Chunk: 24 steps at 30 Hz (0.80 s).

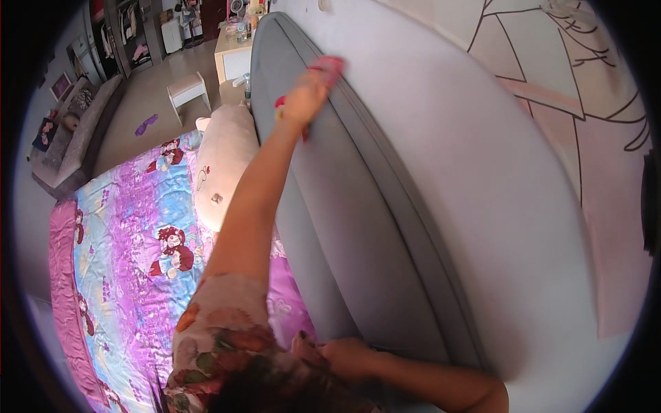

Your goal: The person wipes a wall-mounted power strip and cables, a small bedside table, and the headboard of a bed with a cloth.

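Observation:
My left arm reaches far forward along the grey padded headboard. My left hand, blurred by motion, is closed on a pinkish-red cloth against the headboard's upper part. Red bits of the cloth show on both sides of the hand. My right arm comes in from the lower right, bent at the elbow. Close to my body, my right hand is by the near end of the headboard. Its fingers are partly hidden, and I cannot make out whether it holds anything.
Left of the headboard lies a bed with a purple and blue patterned quilt and a long pale pink pillow. Beyond are a white stool, a grey sofa and a bedside cabinet. A white wall rises at right.

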Tool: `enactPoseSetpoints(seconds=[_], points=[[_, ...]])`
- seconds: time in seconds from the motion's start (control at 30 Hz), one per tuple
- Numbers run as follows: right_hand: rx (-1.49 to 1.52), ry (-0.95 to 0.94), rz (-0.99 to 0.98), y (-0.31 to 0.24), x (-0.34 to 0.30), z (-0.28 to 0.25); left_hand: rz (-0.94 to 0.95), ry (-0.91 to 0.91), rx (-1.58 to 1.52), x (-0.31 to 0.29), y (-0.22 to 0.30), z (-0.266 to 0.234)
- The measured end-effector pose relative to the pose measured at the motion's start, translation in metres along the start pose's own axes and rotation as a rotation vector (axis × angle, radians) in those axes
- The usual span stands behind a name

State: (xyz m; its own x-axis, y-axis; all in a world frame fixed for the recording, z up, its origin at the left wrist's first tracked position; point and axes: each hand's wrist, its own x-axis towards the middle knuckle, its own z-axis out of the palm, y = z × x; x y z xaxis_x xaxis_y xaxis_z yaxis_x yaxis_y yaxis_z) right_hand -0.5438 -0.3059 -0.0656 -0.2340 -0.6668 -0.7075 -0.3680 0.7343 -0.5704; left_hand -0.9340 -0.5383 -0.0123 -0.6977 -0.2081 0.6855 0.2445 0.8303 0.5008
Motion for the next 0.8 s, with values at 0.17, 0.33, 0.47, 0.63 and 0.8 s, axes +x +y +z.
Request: enactPoseSetpoints(seconds=[0.17, 0.33, 0.47, 0.63, 0.8], points=[[-0.029, 0.105, -0.124, 0.001, -0.006, -0.004, -0.352, 0.168, -0.174, 0.028, -0.015, 0.010], [-0.257, 0.221, -0.157, 0.003, -0.010, 0.008, 0.116, 0.317, -0.265, -0.112, 0.098, -0.021], [-0.216, 0.032, -0.179, 0.001, -0.001, 0.005, 0.166, 0.102, -0.376, -0.213, 0.168, -0.083], [0.782, -0.101, -0.185, 0.017, -0.004, 0.028, 0.300, 0.028, -0.569, -0.288, 0.219, -0.119], [-0.002, 0.309, -0.313, -0.010, 0.018, 0.075, 0.315, 0.011, -0.514, -0.291, 0.221, -0.115]])
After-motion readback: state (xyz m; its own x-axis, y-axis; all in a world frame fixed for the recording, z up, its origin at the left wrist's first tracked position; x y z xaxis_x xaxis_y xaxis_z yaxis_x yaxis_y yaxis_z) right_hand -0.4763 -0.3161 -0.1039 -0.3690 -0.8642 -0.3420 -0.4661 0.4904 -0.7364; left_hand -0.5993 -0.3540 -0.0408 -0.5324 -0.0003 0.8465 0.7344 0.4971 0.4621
